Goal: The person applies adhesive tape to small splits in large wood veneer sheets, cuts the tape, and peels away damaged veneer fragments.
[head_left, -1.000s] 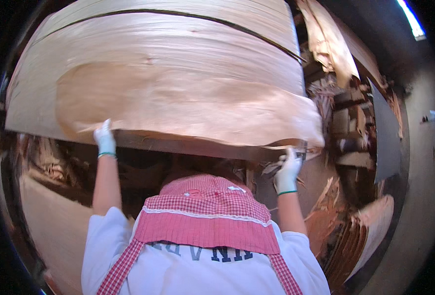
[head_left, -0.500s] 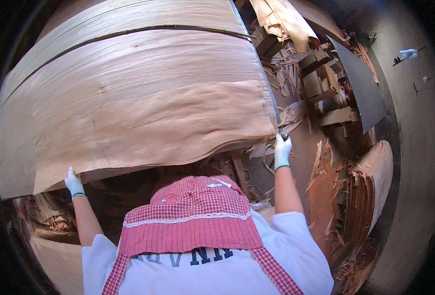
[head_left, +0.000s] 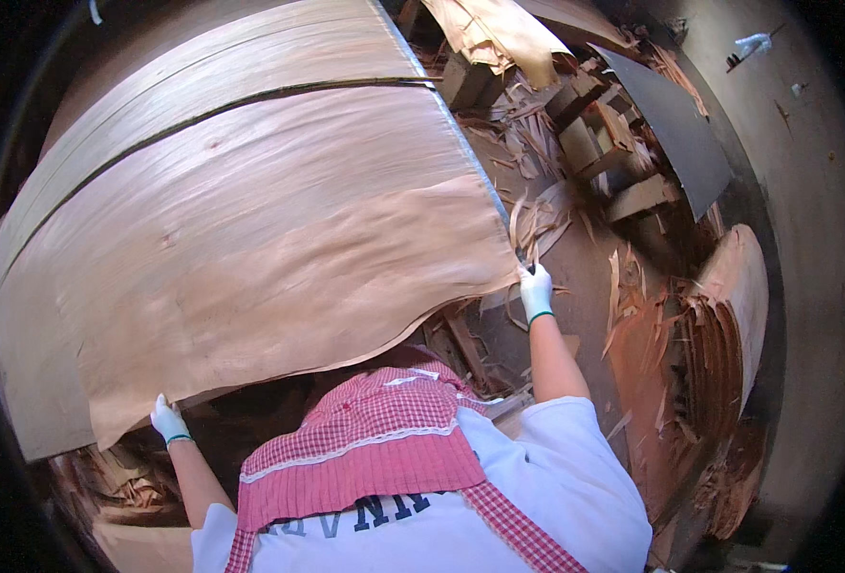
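Observation:
My left hand (head_left: pixel 167 418), in a white glove with a green cuff, pinches the near edge of a thin, pinkish-tan wood veneer sheet (head_left: pixel 327 296). At that sheet's near right corner is my right hand (head_left: pixel 536 290), gloved the same way, its fingers closed on the edge. A small dark thing shows at the right fingertips; its kind cannot be made out. The sheet lies wavy on a broad, paler stack of veneer (head_left: pixel 279 134), and its near edge sags between my hands. A dark, narrow strip (head_left: pixel 250 98) crosses the stack farther away.
My red checked apron (head_left: pixel 365 411) is close below the sheet. Wood scraps (head_left: pixel 537 134), wooden blocks (head_left: pixel 599 143) and a dark panel (head_left: pixel 675 129) lie to the right. Nearer stands a bundle of broken veneer (head_left: pixel 709 372). Shadow fills the space under the sheet.
The stack and sheet appear lower and farther left as the view shifts. My left hand is lower in the picture, and my right is slightly lower and farther left. Both still grip the sheet.

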{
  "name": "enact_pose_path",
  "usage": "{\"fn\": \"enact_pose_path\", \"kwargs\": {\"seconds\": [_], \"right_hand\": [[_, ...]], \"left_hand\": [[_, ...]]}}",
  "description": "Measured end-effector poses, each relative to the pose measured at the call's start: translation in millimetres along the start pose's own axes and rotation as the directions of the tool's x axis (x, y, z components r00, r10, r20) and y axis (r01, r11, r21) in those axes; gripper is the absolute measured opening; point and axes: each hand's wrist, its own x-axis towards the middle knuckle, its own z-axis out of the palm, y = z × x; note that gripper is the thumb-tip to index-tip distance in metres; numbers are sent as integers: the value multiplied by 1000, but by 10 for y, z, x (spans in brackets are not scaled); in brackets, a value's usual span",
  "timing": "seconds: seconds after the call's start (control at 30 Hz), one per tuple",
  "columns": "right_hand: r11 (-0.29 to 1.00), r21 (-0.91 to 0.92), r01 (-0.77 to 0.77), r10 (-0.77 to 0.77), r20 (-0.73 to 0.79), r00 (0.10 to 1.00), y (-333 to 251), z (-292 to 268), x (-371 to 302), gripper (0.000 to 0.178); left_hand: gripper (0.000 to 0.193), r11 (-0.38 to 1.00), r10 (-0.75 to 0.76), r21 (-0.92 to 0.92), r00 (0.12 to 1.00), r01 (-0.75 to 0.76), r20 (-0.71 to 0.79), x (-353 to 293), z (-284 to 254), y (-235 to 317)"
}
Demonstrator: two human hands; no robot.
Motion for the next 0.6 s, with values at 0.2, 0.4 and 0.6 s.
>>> {"fn": "enact_pose_path", "kwargs": {"seconds": [0.2,0.4,0.6], "right_hand": [[1000,25,4,-4,-24,1000,-59,106,31,36],[1000,22,22,-22,-18,1000,-100,131,55,33],[993,120,9,-8,-9,1000,-85,183,37,36]], "left_hand": [[26,998,-13,57,998,16,-58,83,97,-9],[21,997,-76,18,989,79,-130,76,87,-54],[23,999,-30,31,997,32,-67,206,29,-139]]}}
